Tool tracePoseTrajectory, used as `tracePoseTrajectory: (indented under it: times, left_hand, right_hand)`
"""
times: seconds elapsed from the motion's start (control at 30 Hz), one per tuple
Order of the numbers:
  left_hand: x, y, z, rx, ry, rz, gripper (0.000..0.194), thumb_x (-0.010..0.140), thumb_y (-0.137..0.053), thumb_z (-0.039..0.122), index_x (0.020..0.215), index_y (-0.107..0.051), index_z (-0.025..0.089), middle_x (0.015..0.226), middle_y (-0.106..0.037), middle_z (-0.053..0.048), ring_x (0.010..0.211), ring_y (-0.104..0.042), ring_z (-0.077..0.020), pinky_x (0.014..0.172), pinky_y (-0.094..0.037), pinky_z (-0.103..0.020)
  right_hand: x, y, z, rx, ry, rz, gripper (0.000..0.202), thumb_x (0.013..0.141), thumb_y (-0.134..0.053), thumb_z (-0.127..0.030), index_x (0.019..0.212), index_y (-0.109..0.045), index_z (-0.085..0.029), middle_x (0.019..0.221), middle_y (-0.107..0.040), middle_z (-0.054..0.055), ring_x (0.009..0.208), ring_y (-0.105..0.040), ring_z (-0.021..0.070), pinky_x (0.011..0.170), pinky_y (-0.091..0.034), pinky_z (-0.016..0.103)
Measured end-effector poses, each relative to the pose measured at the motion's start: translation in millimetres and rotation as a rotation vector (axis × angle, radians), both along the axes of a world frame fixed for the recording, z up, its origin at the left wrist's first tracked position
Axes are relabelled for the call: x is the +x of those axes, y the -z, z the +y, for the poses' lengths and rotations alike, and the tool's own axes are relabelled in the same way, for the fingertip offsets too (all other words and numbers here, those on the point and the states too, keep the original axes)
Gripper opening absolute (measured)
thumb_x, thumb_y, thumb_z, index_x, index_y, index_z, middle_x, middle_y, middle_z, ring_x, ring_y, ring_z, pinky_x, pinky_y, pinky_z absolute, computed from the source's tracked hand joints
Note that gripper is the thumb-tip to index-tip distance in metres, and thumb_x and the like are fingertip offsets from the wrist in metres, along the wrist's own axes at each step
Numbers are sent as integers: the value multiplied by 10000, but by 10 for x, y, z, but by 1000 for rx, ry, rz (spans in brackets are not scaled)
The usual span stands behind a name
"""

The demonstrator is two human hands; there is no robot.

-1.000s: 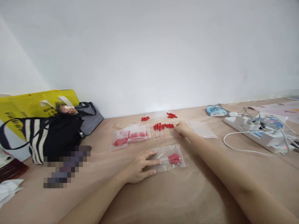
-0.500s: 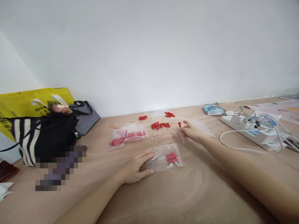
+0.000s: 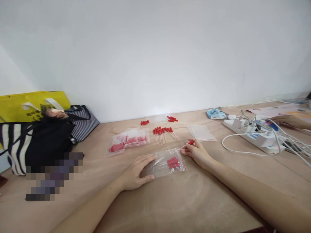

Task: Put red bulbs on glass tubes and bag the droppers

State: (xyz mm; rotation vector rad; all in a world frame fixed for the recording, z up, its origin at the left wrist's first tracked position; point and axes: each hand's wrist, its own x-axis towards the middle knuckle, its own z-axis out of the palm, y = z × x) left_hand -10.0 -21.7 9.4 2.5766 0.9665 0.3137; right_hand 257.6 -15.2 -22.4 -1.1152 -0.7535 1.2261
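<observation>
A clear zip bag lies in front of me with several red-bulbed droppers inside. My left hand rests at the bag's left edge, fingers stretched out and thumb apart. Between the closed fingers of my right hand is a single dropper. Its red bulb points up and right, while its thin clear stem reaches left to the bag's red-striped edge; whether the tip is inside I cannot tell. Beyond the bag lies a row of loose droppers.
Filled bags lie left, flat bags right. More droppers lie near the wall. A power strip with cables and a blue packet stand right. Another person's hand is far right. Cloth bags stand left.
My right hand has come nearer with the dropper, tilting it so its stem points left at the bag. My left hand stays at the bag. Another person's hand has appeared at far right.
</observation>
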Motion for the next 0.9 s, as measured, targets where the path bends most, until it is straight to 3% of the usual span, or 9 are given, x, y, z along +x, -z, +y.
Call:
tracePoseTrajectory:
  times: [0.13,0.4,0.57,0.73,0.9]
  left_hand:
    - [-1,0,-6,-4,3,9,579,793,-481,457,1303,-293,256,1335,-367,-55,1210,-327,-252,996,-282,-425]
    - [-29,45,12,-11,9,-9,599,797,-478,455,1321,-257,266,1350,-342,-52,1214,-317,-258,1002,-267,-433]
    - [-20,39,11,-15,9,-14,590,793,-484,457,1313,-270,277,1337,-362,-45,1202,-335,-254,995,-281,-425]
    - [-8,16,5,-17,0,-8,584,791,-484,457,1306,-286,268,1332,-369,-50,1200,-339,-257,992,-287,-423]
    - [-4,21,13,-7,-2,12,592,791,-482,461,1309,-272,266,1337,-361,-48,1207,-331,-251,996,-284,-421]
  right_hand:
    - [-88,7,-69,82,-47,55,199,759,-476,-257,903,-344,-221,670,-548,-25,591,-599,113,622,-507,278]
    - [-166,0,-132,52,-118,-139,278,702,-552,-372,812,-345,-222,593,-522,-73,399,-489,78,404,-407,212]
    - [-171,-33,-144,63,-266,-240,264,637,-629,-373,760,-500,-178,597,-591,-25,452,-527,88,420,-408,205]
    - [-184,-69,-157,7,-419,-224,239,675,-584,-385,746,-594,-157,598,-626,7,496,-568,115,431,-414,211]
    - [-203,-63,-94,-88,-328,-290,160,643,-626,-297,712,-556,-171,503,-588,-35,371,-500,91,345,-351,186]
